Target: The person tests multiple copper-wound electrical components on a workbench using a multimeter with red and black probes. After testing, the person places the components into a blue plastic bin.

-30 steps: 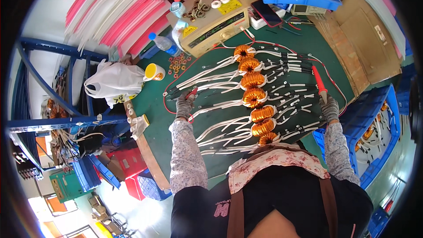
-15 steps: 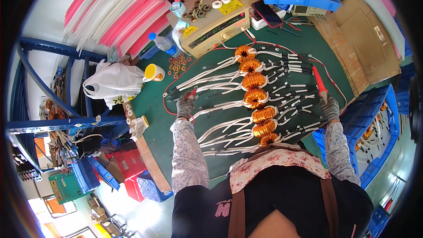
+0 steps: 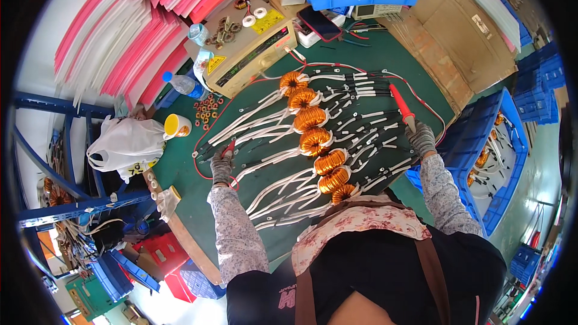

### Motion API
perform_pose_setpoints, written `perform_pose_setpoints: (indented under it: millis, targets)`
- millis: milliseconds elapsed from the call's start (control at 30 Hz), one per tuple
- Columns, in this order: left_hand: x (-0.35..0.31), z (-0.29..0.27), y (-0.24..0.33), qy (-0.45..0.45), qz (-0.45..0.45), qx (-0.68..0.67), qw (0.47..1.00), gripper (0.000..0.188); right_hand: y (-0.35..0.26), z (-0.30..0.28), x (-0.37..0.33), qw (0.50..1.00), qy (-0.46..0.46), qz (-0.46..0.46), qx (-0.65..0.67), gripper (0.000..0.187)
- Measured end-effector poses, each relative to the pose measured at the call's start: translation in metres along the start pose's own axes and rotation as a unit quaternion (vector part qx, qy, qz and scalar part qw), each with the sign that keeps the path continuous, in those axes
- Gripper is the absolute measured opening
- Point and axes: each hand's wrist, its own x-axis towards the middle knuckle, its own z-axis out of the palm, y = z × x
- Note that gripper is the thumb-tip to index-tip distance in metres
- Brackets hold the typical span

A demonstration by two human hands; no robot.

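Note:
A column of copper-wound toroid coils [image 3: 311, 119] lies on the green tabletop, their white leads fanned out to both sides. My left hand [image 3: 222, 168], in a grey glove, is closed on a small red clip [image 3: 229, 147] by the ends of the left-hand leads. On the other side, my gloved right hand [image 3: 422, 139] grips a red test probe [image 3: 402, 103] beside the dark-sleeved right-hand lead ends. I cannot tell whether either the clip or the probe touches a terminal. A red wire [image 3: 197, 164] loops near my left hand.
A beige bench tester [image 3: 253, 54] stands at the back, with small rings on top. Nearby are a phone [image 3: 320, 24], a bottle [image 3: 183, 85], a yellow-topped cup [image 3: 177, 126] and a white bag [image 3: 123, 144]. A blue crate [image 3: 495, 201] of coils stands right of the table.
The whole view has shifted and turned slightly, so the table contents appear further left. Both hands keep hold of the red clip and the test probe, with little clear movement relative to the coils.

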Motion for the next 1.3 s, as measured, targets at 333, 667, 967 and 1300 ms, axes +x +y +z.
perform_pose_setpoints:
  millis: [333, 667, 967, 1300]
  targets:
    - [-0.005, -0.003, 0.003, 0.019, 0.042, 0.098, 0.994, 0.027, 0.023, 0.018, 0.005, 0.997, 0.033, -0.052, 0.041, 0.032]
    - [0.016, -0.112, -0.036, 0.151, -0.023, 0.014, 0.988, 0.030, 0.013, 0.010, 0.004, 0.997, 0.047, -0.055, 0.002, 0.032]
    - [0.023, -0.119, -0.039, 0.134, -0.046, -0.018, 0.990, 0.032, 0.015, 0.011, 0.007, 0.997, 0.050, -0.060, 0.015, 0.030]
    - [0.025, -0.119, -0.046, 0.090, -0.002, -0.128, 0.988, 0.034, 0.018, 0.018, 0.004, 0.997, 0.056, -0.046, 0.021, 0.027]
